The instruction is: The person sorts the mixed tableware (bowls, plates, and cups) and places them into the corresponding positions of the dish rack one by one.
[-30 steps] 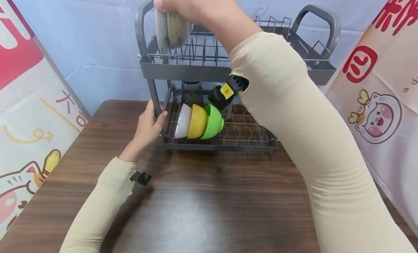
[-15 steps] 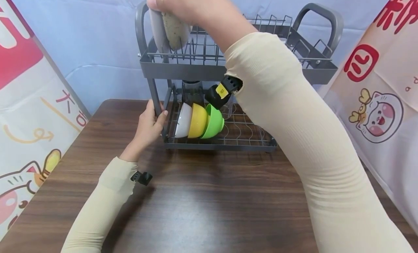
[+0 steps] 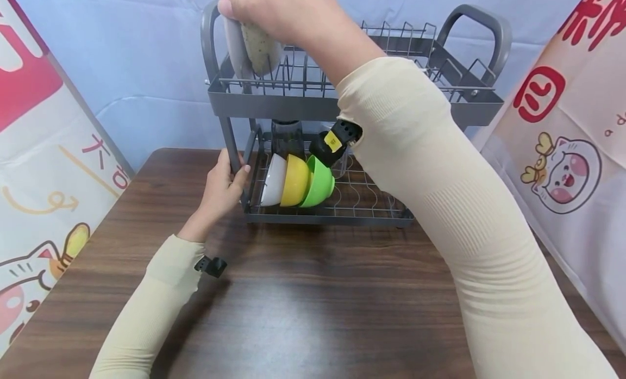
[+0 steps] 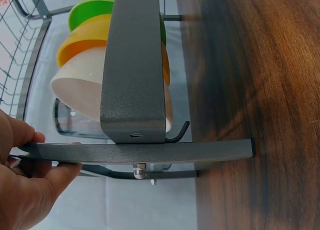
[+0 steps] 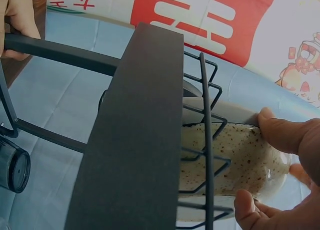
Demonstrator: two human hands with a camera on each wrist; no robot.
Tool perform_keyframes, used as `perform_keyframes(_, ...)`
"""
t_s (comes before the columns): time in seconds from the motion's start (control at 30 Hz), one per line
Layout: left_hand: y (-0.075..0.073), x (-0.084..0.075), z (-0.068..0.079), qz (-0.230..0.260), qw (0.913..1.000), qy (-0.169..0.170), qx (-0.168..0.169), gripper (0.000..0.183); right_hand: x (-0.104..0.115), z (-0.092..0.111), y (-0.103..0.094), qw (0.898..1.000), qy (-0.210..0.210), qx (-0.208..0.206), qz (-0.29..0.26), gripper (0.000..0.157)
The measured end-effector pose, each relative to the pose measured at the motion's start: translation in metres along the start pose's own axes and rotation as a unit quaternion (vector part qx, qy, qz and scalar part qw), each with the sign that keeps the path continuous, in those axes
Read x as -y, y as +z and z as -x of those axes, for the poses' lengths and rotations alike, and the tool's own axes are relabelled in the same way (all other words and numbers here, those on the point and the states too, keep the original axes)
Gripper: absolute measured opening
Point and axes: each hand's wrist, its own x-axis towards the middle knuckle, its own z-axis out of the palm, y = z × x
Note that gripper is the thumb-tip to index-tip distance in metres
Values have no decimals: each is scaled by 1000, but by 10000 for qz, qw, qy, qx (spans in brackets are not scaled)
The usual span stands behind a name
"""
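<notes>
My right hand (image 3: 283,12) is over the upper tier's left end, holding a speckled cream plate (image 5: 225,155) by its upper edge. That plate stands on edge between the wires. A plain white plate (image 3: 236,50) stands beside it on the left, and my thumb lies against its edge. My left hand (image 3: 222,186) grips the left upright post (image 3: 228,140) of the grey dish rack (image 3: 279,106); in the left wrist view, its thumb and fingers wrap the flat metal bar (image 4: 210,151).
On the lower tier, a white bowl (image 3: 274,182), a yellow bowl (image 3: 295,182) and a green bowl (image 3: 320,184) lean in a row. Behind them is a dark glass (image 3: 287,138). The rack stands on a brown wooden table (image 3: 313,303) against a pale cloth (image 3: 146,69).
My right hand has shifted a little left, and the tops of the two plates have tipped left with it. The left hand stays on the post.
</notes>
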Motion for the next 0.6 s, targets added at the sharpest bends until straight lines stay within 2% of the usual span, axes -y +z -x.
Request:
perform_keyframes(0.23,0,1,0,8,10000,-1,-13,12,-5,-6,3,9998,124,-17,-122,75)
perform_keyframes(0.6,0,2,1,79,10000,27,1,12,-14,-11,8,9992,5,-180,-353,81)
